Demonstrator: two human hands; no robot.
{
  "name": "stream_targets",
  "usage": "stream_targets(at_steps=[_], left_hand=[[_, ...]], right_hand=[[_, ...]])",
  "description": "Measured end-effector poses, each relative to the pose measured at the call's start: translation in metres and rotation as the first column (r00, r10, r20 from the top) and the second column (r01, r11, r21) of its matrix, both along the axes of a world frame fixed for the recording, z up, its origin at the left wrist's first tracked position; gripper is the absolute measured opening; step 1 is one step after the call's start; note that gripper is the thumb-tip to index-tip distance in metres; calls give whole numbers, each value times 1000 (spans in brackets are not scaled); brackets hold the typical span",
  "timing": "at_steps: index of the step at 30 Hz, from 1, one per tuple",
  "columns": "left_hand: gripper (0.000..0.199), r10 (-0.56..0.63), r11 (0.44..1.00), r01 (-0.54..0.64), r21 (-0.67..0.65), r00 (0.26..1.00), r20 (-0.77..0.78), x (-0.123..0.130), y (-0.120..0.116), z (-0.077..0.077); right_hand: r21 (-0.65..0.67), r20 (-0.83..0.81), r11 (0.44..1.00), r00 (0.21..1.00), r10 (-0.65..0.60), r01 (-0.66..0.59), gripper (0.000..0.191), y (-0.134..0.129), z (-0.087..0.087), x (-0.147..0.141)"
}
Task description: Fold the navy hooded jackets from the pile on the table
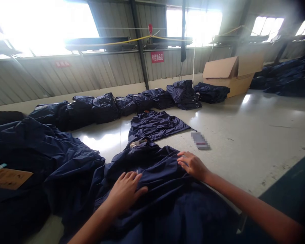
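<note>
A dark navy garment (157,176), perhaps a jacket, lies spread and wrinkled in front of me, with a label or tag (138,143) at its far end. My left hand (125,191) rests palm down on the middle of its cloth, thumb held away from the fingers. At the garment's right side, my right hand (193,166) touches the fabric with its fingers slightly bent and apart. Neither hand shows a grip on the cloth. Just beyond it, a second navy garment (159,125) lies flat on the floor, a drawcord end sticking out at its right corner.
To the left is a heap of navy garments (58,152) with a brown card tag (11,178). Folded navy stacks (105,106) line the wall. A blurred-out phone-like object (200,140) lies on the pale floor (256,135). An open cardboard box (228,76) stands behind.
</note>
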State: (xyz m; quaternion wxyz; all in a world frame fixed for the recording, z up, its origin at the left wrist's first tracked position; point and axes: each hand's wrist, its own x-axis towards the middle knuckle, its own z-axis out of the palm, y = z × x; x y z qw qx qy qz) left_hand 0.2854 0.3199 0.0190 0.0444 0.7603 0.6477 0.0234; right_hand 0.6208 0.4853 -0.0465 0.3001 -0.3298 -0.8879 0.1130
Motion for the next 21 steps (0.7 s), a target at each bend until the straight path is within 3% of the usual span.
stream_targets(at_steps=[2,4,7,10,13,16,19,21], left_hand=[[48,-45,997,38,69,994,101,33,38,13],[42,-67,995,49,86,972,226,64,79,13],[31,-32,999,23,31,951,306,95,133,-2],[25,43,998,-24,-65,951,306,105,167,-20],[20,88,992,-57,-109,949,304,100,181,-30],[29,107,990,-71,-124,945,308,96,182,-34],[41,82,993,-53,-103,948,308,101,181,-35],[36,52,995,-26,-91,954,294,104,180,-35]], right_hand=[[49,76,998,996,38,-42,28,-16,2,-5],[84,129,996,991,25,-36,37,-32,-4,-8],[72,203,997,979,5,-21,50,-49,-18,-7],[1,283,999,959,31,-33,55,-56,-27,-1],[-47,311,998,949,60,-47,57,-59,-29,4],[-55,295,997,953,63,-49,57,-62,-29,6],[-44,296,998,954,56,-45,58,-62,-31,6],[-40,307,998,950,55,-45,58,-62,-31,6]])
